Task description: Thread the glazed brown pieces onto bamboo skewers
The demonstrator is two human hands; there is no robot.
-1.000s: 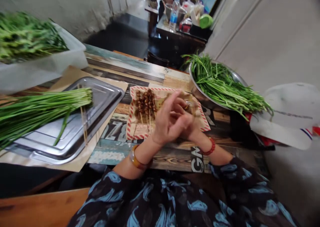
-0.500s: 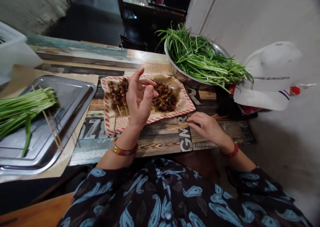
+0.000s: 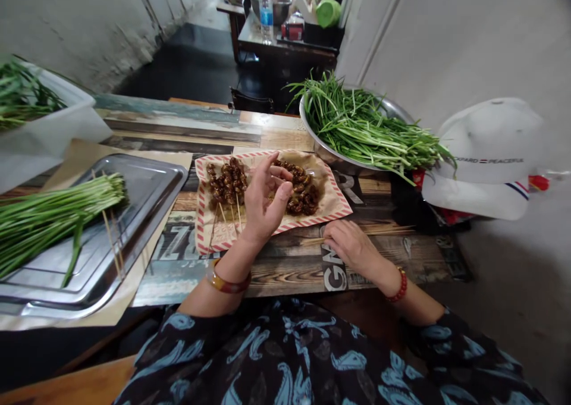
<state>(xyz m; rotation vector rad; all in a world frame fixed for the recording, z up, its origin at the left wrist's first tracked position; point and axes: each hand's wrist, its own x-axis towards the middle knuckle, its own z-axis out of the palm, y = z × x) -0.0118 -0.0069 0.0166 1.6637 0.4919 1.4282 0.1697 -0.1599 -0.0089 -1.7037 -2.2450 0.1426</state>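
Note:
My left hand (image 3: 264, 206) is raised, palm facing right, with its fingers loosely bent and the thumb apart; nothing shows in it. Behind it lies a sheet of paper with a red-striped border (image 3: 341, 206). On that sheet are skewered dark brown, glossy pieces (image 3: 227, 182) at the left and a loose heap of similar pieces (image 3: 306, 194) at the right; what they are I cannot make out. My right hand (image 3: 350, 245) is down at the table near the sheet's right corner, its fingers closed over thin bamboo skewers (image 3: 312, 240). The fingertips are partly hidden.
At the left, a metal tray (image 3: 167, 170) bears a bundle of green stalks (image 3: 66, 214) with skewers through it. A white bin (image 3: 66, 134) stands behind. A metal bowl of long greens (image 3: 379, 125) sits back right, beside a white cap (image 3: 491, 149).
The view has tilted up and shifted left, so more of the far table and bin shows. My right hand has moved slightly left along the skewers; my left hand stays raised.

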